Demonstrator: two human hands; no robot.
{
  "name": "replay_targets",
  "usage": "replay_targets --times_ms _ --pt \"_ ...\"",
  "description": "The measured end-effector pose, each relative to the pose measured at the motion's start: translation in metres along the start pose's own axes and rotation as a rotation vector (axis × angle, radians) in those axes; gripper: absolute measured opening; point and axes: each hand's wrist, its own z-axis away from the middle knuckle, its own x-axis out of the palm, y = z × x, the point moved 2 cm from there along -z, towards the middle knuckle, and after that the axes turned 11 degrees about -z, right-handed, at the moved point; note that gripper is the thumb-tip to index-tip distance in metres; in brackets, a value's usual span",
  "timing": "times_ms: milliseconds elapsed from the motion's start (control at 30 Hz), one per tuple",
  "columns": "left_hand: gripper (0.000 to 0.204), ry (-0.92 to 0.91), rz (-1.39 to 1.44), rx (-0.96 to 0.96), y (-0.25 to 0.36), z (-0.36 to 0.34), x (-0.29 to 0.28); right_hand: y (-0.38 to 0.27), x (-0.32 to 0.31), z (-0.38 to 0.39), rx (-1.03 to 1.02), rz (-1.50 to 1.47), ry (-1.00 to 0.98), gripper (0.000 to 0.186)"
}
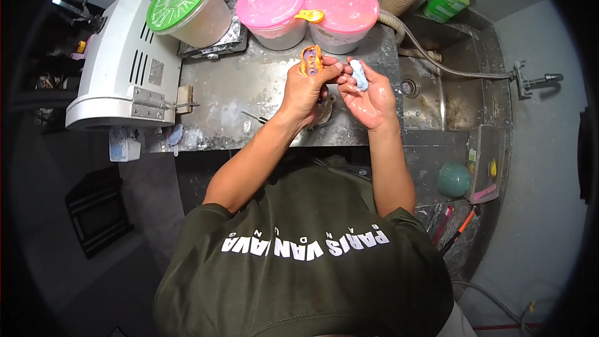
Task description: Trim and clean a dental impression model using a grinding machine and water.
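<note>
Over the metal worktop (pixel 212 97), my left hand (pixel 299 93) is closed around an orange dental impression (pixel 311 60) with a purple inner side and a row of tooth-like hollows. Close beside it, my right hand (pixel 377 103), palm up and wet-looking, has its fingers curled around a pale blue-white lump (pixel 359 76). The fingertips of both hands meet between the two pieces; whether anything small is pinched there I cannot make out. Below my left wrist, a thin tool with a dark handle (pixel 261 120) lies on the worktop. Part of a round, smeared item (pixel 323 112) shows between my forearms.
Behind my hands stand a green-lidded tub (pixel 181 3) and two pink-lidded tubs (pixel 271 3) (pixel 343 6), with a yellow scoop (pixel 310 15) across the lids. A white machine (pixel 121 65) occupies the left. Right are a sink (pixel 430 103), tap (pixel 530 81) and green bottle (pixel 448 4).
</note>
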Motion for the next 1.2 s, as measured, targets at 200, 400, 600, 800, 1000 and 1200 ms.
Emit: replay_targets --times_ms 200,400,600,800,1000,1200 --pt "0.025 -0.081 -0.019 -0.024 -0.007 -0.020 0.021 -0.030 0.008 0.017 -0.202 0.042 0.031 0.031" --pt "0.026 -0.094 -0.007 -0.032 -0.014 -0.032 0.032 -0.163 0.001 0.046 -0.698 0.249 0.098 0.031" --pt "0.025 -0.281 -0.018 -0.086 -0.023 -0.048 0.066 -0.392 0.011 0.168 -1.529 0.193 0.345 0.017" --pt "0.023 -0.364 -0.044 -0.227 -0.013 -0.064 0.112 -0.525 0.014 0.211 -1.459 0.568 0.645 0.011" --pt "0.019 -0.452 0.004 -0.335 -0.028 -0.099 0.149 -0.512 -0.016 0.177 -1.574 0.846 0.776 0.026" --pt "0.014 -0.446 0.096 -0.432 -0.066 -0.147 0.177 -0.444 -0.060 0.105 -1.283 0.308 0.626 0.011"
